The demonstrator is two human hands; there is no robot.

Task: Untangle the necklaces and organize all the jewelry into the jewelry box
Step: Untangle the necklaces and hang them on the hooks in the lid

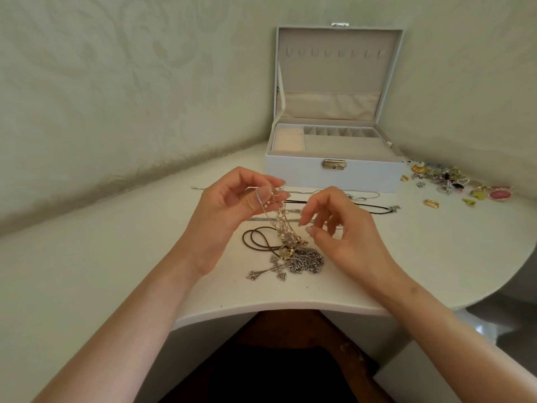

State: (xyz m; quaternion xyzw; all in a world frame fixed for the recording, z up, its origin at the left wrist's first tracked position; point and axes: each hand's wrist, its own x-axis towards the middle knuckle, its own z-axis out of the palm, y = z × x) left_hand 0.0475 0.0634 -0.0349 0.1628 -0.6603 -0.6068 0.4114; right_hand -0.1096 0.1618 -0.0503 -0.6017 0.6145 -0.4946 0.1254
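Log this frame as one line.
phase: untangling | left hand: pinches pearl strand, raised | right hand: at strand, grip unclear | tangle: on table | jewelry box: open

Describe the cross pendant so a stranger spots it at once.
Find the open white jewelry box at the back of the table. In front of it lies a tangle of necklaces. The silver cross sits at its near-left edge, the only piece with four flared arms.

Tangled necklaces (290,245) before open jewelry box (334,174)
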